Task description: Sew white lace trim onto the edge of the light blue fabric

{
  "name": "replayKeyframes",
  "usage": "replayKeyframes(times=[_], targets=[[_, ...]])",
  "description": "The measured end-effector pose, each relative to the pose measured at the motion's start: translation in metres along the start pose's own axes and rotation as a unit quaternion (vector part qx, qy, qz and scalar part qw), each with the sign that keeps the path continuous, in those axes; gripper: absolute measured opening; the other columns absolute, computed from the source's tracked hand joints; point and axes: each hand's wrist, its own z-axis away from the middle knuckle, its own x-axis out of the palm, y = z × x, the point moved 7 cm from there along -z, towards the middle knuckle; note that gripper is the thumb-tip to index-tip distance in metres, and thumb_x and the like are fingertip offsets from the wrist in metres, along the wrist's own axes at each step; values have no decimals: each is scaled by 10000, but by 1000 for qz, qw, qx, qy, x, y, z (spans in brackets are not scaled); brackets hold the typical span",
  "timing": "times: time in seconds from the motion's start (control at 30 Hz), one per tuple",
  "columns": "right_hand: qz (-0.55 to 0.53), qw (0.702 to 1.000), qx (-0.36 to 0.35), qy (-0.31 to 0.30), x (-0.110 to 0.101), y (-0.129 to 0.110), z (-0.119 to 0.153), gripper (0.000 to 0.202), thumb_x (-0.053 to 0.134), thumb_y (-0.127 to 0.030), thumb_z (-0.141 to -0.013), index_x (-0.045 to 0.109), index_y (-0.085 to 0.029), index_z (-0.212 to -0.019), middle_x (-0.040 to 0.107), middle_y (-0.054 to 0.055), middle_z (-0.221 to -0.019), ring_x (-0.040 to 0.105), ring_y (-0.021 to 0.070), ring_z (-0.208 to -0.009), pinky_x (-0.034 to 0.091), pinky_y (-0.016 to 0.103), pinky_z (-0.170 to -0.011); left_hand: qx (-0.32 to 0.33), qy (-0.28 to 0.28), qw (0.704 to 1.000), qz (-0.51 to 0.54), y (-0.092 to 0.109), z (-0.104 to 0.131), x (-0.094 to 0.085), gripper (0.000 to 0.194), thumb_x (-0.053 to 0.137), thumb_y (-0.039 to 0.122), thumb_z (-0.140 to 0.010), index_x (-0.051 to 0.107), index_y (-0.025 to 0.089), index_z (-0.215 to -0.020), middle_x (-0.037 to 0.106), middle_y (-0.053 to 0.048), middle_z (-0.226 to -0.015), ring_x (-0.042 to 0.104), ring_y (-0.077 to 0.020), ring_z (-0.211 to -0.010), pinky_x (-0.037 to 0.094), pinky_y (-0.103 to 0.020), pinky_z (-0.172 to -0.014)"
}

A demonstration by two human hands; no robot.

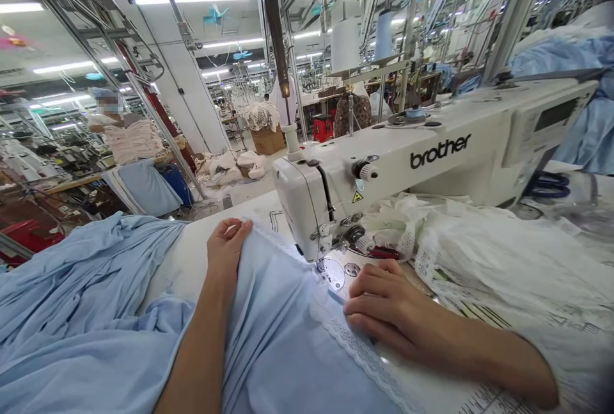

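Note:
A length of light blue fabric with white lace trim lies under the head of a white Brother sewing machine. The lit needle plate shows beside the presser foot. My left hand pinches the fabric's upper edge between thumb and fingers, left of the needle. To the right of the needle, my right hand is low over the table, fingers curled together at the fabric's folded edge. Its fingertips are partly hidden.
Gathered white lace-edged fabric lies right of my right hand, under the machine arm. More light blue fabric is heaped at the left. Thread cones stand behind the machine. Dark blue-handled scissors lie at the far right. A person is in the left background.

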Motion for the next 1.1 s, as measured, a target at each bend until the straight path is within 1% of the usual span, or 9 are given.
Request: replayKeyframes(times=[0.17,0.5,0.67,0.87,0.93,1.0,1.07,1.1], targets=[[-2,1000,-3,3,0,1,0,186,479,-236,-1003,648,-213,-927,628,2,-948,544,148,-901,292,360,-849,-12,7,999,49,5,6,2,158,645,229,-875,595,134,-992,607,16,-832,544,-62,-605,470,-185,-509],[-6,1000,-6,2,0,2,1,211,462,-240,-1011,649,-195,-924,635,22,-935,547,153,-899,305,362,-846,-16,-3,995,97,10,9,5,121,649,181,-863,594,131,-959,592,26,-809,548,-63,-613,478,-186,-520],[-11,1000,-12,8,0,1,2,191,475,-232,-1008,633,-196,-907,626,6,-934,544,145,-897,303,362,-853,-8,3,994,105,11,9,4,91,653,186,-861,595,129,-902,581,35,-777,554,-69,-623,488,-199,-544],[-10,1000,-18,8,0,1,1,201,460,-227,-1013,628,-198,-908,625,10,-936,544,150,-904,308,368,-866,12,1,996,88,8,7,1,114,650,231,-869,599,132,-890,602,26,-789,578,-86,-655,515,-239,-603],[-9,1000,-18,6,0,0,2,200,459,-230,-1013,629,-199,-912,623,12,-939,543,151,-904,310,368,-866,29,-13,996,79,8,6,2,126,649,242,-869,601,134,-913,626,9,-842,606,-105,-715,534,-270,-655],[-10,1000,-14,5,-1,0,2,196,464,-228,-1011,629,-199,-910,621,11,-941,539,151,-905,308,369,-865,51,-41,996,66,11,5,2,148,650,244,-866,600,139,-957,638,-4,-887,629,-129,-788,546,-306,-713],[-12,1000,-10,4,-2,0,2,200,465,-223,-1010,626,-196,-896,618,8,-934,534,149,-901,307,367,-860,77,-80,993,43,19,4,3,187,663,237,-847,592,149,-997,636,3,-871,638,-145,-824,546,-335,-753],[-12,1000,-8,3,-2,0,1,204,465,-226,-1011,626,-195,-890,617,6,-926,532,149,-897,306,367,-860,88,-103,990,25,26,4,4,199,679,231,-825,591,155,-987,634,13,-841,641,-147,-824,544,-338,-762]])
